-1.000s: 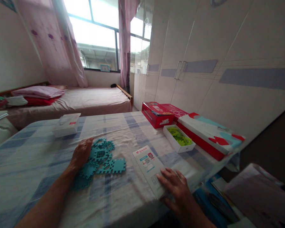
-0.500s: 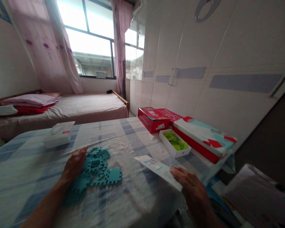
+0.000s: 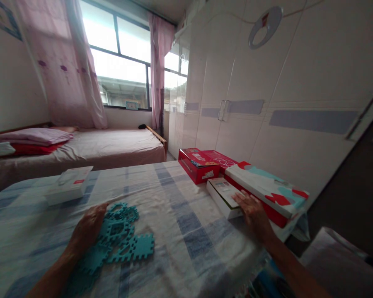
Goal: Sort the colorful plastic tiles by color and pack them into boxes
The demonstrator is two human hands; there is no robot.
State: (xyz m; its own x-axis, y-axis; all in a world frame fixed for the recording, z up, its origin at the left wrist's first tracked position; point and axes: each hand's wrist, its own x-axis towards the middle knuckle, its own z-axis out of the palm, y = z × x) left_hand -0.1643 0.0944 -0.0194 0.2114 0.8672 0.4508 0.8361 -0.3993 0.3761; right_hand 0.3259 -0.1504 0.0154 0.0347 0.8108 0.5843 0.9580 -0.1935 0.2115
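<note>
My left hand (image 3: 89,225) lies at the left edge of a loose spread of teal jigsaw-edged puzzle pieces (image 3: 119,229), its fingers stretched forward and touching the pieces. Some pieces have cut-out middles; others are solid. Across the table, my right hand (image 3: 251,210) lies with fingers spread over the near right end of a printed white card (image 3: 225,189). The card covers the top of a small white box (image 3: 219,200), and a thin green line shows along its edge. My right thumb is hidden.
A red box (image 3: 194,165) and a long red-and-white box (image 3: 264,188) stand behind the small box. Another white box (image 3: 71,184) sits at the table's far left. A blue-and-white checked cloth (image 3: 174,256) covers the table, with a bed (image 3: 118,140) beyond.
My right hand has carried the card forward and laid it over the small box, hiding the green pieces inside. My left hand has stayed beside the teal pieces. The view has tilted up slightly.
</note>
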